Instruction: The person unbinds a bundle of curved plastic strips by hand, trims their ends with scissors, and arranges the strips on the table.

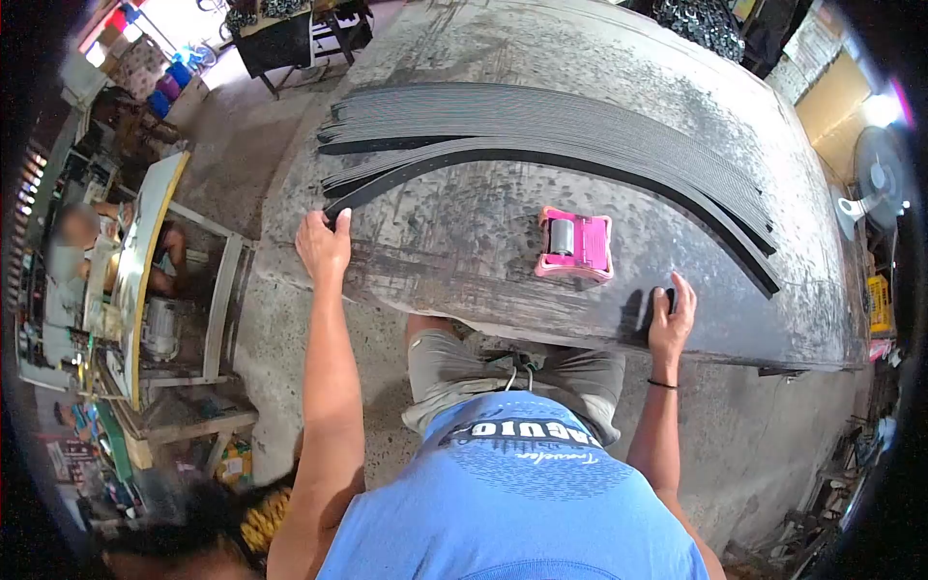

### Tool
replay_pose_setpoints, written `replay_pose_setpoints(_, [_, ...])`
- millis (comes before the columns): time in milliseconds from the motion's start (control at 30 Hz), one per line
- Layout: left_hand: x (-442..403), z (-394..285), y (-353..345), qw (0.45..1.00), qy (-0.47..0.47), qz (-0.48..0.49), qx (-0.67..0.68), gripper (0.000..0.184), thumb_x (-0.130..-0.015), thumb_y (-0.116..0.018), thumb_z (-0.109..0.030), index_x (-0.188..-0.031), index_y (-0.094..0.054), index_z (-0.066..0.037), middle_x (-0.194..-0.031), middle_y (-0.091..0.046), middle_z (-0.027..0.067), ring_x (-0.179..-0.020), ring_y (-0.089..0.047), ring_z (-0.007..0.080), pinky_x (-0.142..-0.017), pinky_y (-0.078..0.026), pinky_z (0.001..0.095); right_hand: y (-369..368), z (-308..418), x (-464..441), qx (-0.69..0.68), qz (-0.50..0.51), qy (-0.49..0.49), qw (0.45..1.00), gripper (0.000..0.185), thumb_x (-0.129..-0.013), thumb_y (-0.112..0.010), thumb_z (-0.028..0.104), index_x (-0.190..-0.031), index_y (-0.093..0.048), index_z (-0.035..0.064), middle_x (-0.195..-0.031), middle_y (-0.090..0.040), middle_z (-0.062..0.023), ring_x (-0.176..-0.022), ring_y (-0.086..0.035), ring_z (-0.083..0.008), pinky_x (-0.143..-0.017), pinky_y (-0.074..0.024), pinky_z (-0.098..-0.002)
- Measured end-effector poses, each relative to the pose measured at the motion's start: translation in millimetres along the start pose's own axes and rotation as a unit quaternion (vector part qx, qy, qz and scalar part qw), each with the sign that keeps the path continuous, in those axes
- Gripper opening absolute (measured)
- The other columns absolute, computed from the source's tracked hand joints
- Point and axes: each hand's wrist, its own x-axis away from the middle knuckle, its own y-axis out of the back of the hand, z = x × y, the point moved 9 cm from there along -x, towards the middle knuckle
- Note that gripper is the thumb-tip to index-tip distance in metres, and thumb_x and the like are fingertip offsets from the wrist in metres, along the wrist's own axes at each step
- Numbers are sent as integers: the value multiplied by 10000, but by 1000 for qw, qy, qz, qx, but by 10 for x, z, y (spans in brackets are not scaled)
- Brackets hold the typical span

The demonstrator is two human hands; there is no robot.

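Observation:
My left hand point(324, 244) is closed around the left end of a black belt strap point(425, 167), the nearest strip of a long bundle. This strap bows across the table, with small holes showing near its left part. Behind it lies a thick stack of similar dark straps point(522, 113), fanned at both ends. My right hand point(671, 324) is at the table's front edge, its thumb and fingers around a small dark thing that I cannot make out. Between my hands sits a pink device with a grey roller point(577, 244), touched by neither hand.
The worn grey table point(464, 261) carries the straps. A fan point(875, 179) stands by its right end. At left, a person point(87, 232) sits beside a tilted board point(155, 261) on a frame. Dark metal pieces point(701, 24) are heaped at the far edge.

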Motion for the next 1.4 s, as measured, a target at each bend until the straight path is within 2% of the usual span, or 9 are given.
replay_pose_setpoints(200, [111,-100,50,1000,-18,8,-14,464,-810,-696,-447,-915,-589,-8,-943,-608,164,-959,-560,381,-903,-413,473,-65,493,248,-4,6,59,998,376,-857,-642,80,-1224,-583,22,-1108,-575,-167,-1034,-556,-295,-898,-448,-358])
replay_pose_setpoints(300, [151,-127,69,999,-41,-6,-12,485,-814,-682,-463,-922,-595,2,-982,-611,180,-977,-555,384,-909,-412,483,-281,734,386,-67,84,25,994,353,-842,-635,58,-1191,-609,11,-965,-548,-139,-882,-533,-260,-785,-451,-340])
replay_pose_setpoints(400, [191,-96,42,999,-10,31,-4,492,-810,-699,-440,-995,-592,3,-1073,-587,198,-1041,-538,386,-940,-405,483,-400,900,439,-62,117,32,991,376,-837,-639,65,-1208,-602,11,-983,-552,-149,-908,-538,-269,-806,-452,-352])
replay_pose_setpoints(500, [284,-163,250,990,-24,-74,116,449,-821,-721,-340,-1074,-572,-1,-1152,-547,200,-1102,-516,372,-970,-396,473,-429,959,421,-39,97,68,992,398,-834,-643,77,-1224,-595,12,-994,-552,-155,-924,-538,-274,-821,-450,-362])
replay_pose_setpoints(567, [505,-380,496,965,-98,-200,140,448,-830,-728,-265,-1151,-552,-7,-1172,-511,138,-1052,-527,293,-931,-424,417,-406,935,388,-39,82,71,993,395,-849,-633,93,-1233,-589,10,-1012,-553,-164,-941,-535,-289,-842,-448,-378])
replay_pose_setpoints(667, [821,-742,-23,933,-52,19,354,229,-875,-700,-160,-1050,-638,-27,-925,-621,55,-806,-589,136,-730,-493,286,-407,870,350,-67,100,5,993,376,-872,-620,95,-1235,-588,5,-1005,-547,-127,-917,-539,-238,-827,-452,-339])
replay_pose_setpoints(833, [1390,-2029,-106,857,-147,182,459,163,-828,-731,-87,-962,-673,-13,-836,-655,55,-724,-619,118,-655,-500,256,-480,805,299,-202,123,-90,967,352,-904,-603,104,-1233,-583,-21,-975,-510,-37,-851,-507,-97,-734,-436,-228])
replay_pose_setpoints(900, [1488,-2249,-242,848,-171,212,455,178,-828,-732,-105,-972,-676,-16,-831,-658,62,-716,-631,127,-641,-505,264,-608,713,334,-299,161,-194,920,351,-911,-597,114,-1234,-585,-22,-986,-511,-33,-814,-508,-87,-684,-438,-223])
replay_pose_setpoints(1400, [1614,-2531,-438,875,-254,228,344,207,-838,-713,-205,-986,-687,-62,-834,-652,87,-703,-642,226,-619,-502,336,-722,696,323,-314,225,-227,894,449,-921,-603,218,-1309,-542,0,-1096,-525,-42,-922,-555,-112,-699,-503,-247])
